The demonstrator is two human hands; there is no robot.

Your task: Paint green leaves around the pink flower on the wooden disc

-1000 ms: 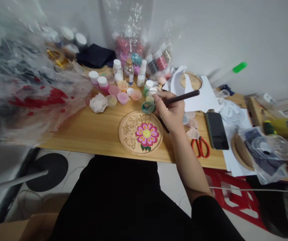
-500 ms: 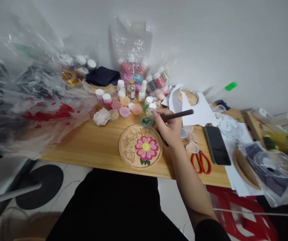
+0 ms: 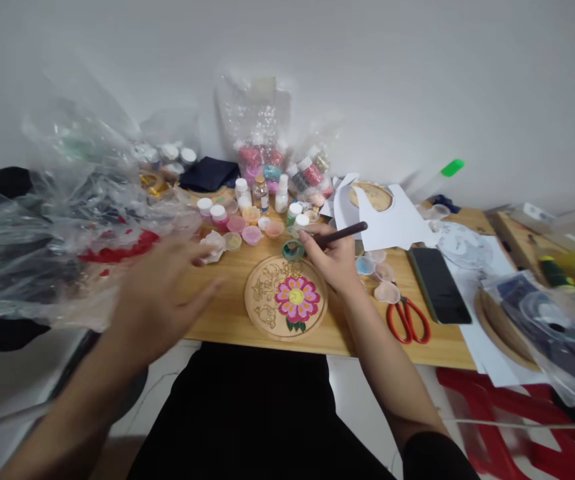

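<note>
A round wooden disc [image 3: 286, 298] with a painted pink flower and gold outlines lies near the front edge of the wooden table [image 3: 217, 307]. My right hand [image 3: 335, 260] is just right of the disc, closed round a dark brush handle [image 3: 345, 233] whose tip points into a small green pot [image 3: 294, 250]. My left hand [image 3: 160, 293] hovers blurred over the table's front left, fingers stretched out and apart, holding nothing. Small pots of pink, yellow and orange paint [image 3: 247, 230] stand behind the disc.
A big crumpled clear plastic bag [image 3: 57, 233] covers the table's left. Bottles and glitter jars [image 3: 277, 180] line the wall. Red scissors [image 3: 407, 320], a black phone [image 3: 438, 285], white paper [image 3: 392, 220] and more wooden discs [image 3: 502, 327] lie to the right.
My left hand has come into view from the lower left and reaches over the table. The right hand with the brush stays at the green pot. The view has tilted.
</note>
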